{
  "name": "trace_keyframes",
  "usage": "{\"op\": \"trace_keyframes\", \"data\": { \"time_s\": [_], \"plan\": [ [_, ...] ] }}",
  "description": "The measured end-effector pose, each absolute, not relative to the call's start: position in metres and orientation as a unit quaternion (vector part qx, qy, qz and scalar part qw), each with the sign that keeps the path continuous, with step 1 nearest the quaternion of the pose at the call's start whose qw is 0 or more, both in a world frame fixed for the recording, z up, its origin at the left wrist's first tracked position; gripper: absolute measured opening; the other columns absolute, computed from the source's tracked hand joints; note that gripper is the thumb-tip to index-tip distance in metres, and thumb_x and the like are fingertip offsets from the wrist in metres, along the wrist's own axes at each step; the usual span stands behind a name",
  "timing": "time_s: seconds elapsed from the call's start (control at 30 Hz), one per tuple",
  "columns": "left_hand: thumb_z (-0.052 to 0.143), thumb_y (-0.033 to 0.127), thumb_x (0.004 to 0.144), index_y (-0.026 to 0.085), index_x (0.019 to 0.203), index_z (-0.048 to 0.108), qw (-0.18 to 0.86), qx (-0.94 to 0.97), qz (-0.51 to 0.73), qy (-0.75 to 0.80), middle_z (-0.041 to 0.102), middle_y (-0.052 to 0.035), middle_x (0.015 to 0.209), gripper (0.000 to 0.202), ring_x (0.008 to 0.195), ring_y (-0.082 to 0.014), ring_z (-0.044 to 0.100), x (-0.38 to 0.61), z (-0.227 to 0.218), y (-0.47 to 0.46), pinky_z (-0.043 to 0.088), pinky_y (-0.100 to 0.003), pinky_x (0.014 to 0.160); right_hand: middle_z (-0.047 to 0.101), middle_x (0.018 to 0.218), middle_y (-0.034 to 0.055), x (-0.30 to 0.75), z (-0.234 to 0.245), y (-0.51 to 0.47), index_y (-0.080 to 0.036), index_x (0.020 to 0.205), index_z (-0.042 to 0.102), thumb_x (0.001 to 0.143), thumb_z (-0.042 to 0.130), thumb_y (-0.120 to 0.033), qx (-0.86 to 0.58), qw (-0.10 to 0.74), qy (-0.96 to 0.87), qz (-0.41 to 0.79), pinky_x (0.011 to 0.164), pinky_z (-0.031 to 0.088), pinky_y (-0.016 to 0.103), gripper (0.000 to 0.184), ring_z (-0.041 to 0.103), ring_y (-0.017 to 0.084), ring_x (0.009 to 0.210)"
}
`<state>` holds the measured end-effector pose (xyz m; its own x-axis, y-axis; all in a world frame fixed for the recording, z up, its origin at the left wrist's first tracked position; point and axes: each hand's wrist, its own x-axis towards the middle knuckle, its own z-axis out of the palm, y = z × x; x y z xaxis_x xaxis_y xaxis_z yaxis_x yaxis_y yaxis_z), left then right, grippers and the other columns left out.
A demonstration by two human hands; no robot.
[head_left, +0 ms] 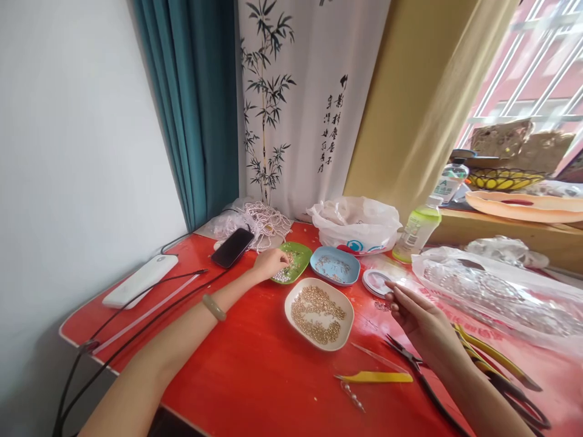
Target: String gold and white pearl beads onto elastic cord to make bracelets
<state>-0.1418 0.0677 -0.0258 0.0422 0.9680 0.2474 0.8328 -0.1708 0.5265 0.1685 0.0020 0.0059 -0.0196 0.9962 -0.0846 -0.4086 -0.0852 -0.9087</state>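
My left hand [269, 263] reaches across the red table [255, 370] to the green dish [298, 260] of small pale beads, fingers curled together over its near rim as if pinching; what they hold is too small to see. A pale green bangle [214, 307] circles that wrist. My right hand [416, 315] rests on the table right of the white dish [319, 313] of gold beads, fingers bent in a pinch on a thin wire or needle I can barely make out. A blue dish [335, 266] of beads stands behind the white one.
Yellow tweezers [374, 377], black pliers [421, 376] and yellow-handled pliers [496, 358] lie by my right arm. A black phone [232, 247], white power bank [140, 280] with cables, beadwork pile [264, 221], white plastic bag [357, 223], green bottle [416, 229] and clear bag [496, 291] ring the table.
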Motion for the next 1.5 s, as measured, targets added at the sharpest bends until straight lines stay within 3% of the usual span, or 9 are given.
{"op": "trace_keyframes", "data": {
  "time_s": [0.43,0.7,0.97,1.3,1.5],
  "plan": [
    [0.056,0.023,0.066,0.017,0.071,0.062,0.175,0.663,0.415,0.598,0.062,-0.0042,0.076,0.010,0.072,-0.0164,0.054,-0.134,-0.022,0.071,0.038,-0.027,0.070,0.063,0.061,-0.0009,0.162,0.001,-0.004,-0.016,0.081,0.066,0.056,0.073,-0.021,-0.381,0.572,-0.380,0.619,0.049,0.049,0.008,0.026,0.054,0.004,0.047],
    [0.050,0.037,0.071,0.011,0.082,0.056,0.356,0.620,0.467,0.520,0.060,-0.0060,0.076,0.029,0.061,-0.0106,0.053,-0.106,-0.016,0.053,0.043,-0.022,0.054,0.064,0.062,-0.0013,0.162,-0.002,-0.002,-0.017,0.077,0.064,0.057,0.072,-0.021,-0.377,0.579,-0.385,0.612,0.049,0.048,0.008,0.023,0.054,0.003,0.047],
    [0.068,0.026,0.057,0.011,0.075,0.059,0.572,0.555,0.435,0.420,0.056,-0.0024,0.073,0.025,0.063,-0.0074,0.051,-0.066,-0.001,0.013,0.043,-0.019,0.057,0.064,0.062,-0.0009,0.158,0.003,-0.006,-0.015,0.074,0.064,0.057,0.072,-0.023,-0.373,0.575,-0.397,0.610,0.049,0.047,0.008,0.020,0.054,0.003,0.048],
    [0.069,0.024,0.058,0.012,0.079,0.060,0.630,0.528,0.421,0.384,0.057,-0.0006,0.072,0.025,0.059,-0.0046,0.050,-0.056,0.005,-0.001,0.042,-0.020,0.060,0.062,0.060,-0.0030,0.156,0.011,-0.009,-0.017,0.067,0.063,0.056,0.073,-0.024,-0.335,0.629,-0.364,0.600,0.046,0.046,0.008,0.016,0.052,0.002,0.046],
    [0.066,0.026,0.062,0.010,0.076,0.060,0.634,0.526,0.418,0.383,0.061,-0.0044,0.074,0.023,0.064,-0.0070,0.053,-0.055,0.006,-0.003,0.044,-0.021,0.063,0.061,0.061,-0.0039,0.159,0.022,-0.011,-0.017,0.068,0.062,0.056,0.072,-0.023,-0.317,0.644,-0.364,0.593,0.045,0.046,0.005,0.016,0.052,0.001,0.046]
  ]
}}
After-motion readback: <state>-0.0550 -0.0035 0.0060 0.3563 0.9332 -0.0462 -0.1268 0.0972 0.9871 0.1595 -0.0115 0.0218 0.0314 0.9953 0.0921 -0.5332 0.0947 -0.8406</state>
